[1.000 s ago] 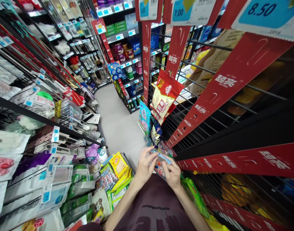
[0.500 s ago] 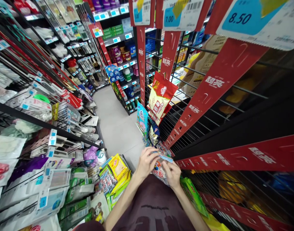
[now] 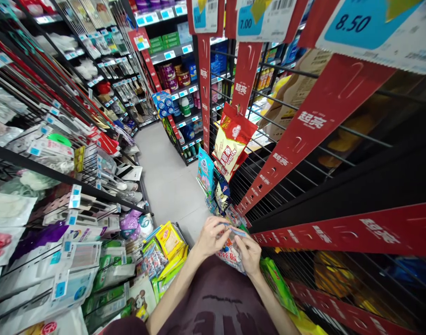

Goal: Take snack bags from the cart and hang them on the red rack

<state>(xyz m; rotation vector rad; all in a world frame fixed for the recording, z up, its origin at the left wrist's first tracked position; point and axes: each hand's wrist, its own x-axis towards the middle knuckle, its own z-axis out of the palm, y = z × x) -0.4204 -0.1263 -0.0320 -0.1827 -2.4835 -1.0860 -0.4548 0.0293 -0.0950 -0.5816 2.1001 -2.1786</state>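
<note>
Both hands grip the top edge of a small snack bag (image 3: 230,253), which has a blue-and-white striped band along its top and red lettering on a clear front. My left hand (image 3: 213,236) has its fingers closed on the left end of the band. At the right end, my right hand (image 3: 248,252) pinches the band with its thumb across the front. The bag hangs in front of my dark shirt. Just beyond my hands, a dark blue bag (image 3: 222,193) and a light blue bag (image 3: 206,172) hang low on the rack.
A red and cream snack bag (image 3: 232,139) hangs from a red strip on the wire rack (image 3: 286,181) to my right. A basket of yellow packets (image 3: 171,239) stands at my left. Packaged goods (image 3: 73,260) line the left shelves. The grey floor (image 3: 164,163) runs ahead.
The striped band has tipped, showing less of its stripes, and more of the bag's front shows. Both hands keep their hold. The view has shifted slightly.
</note>
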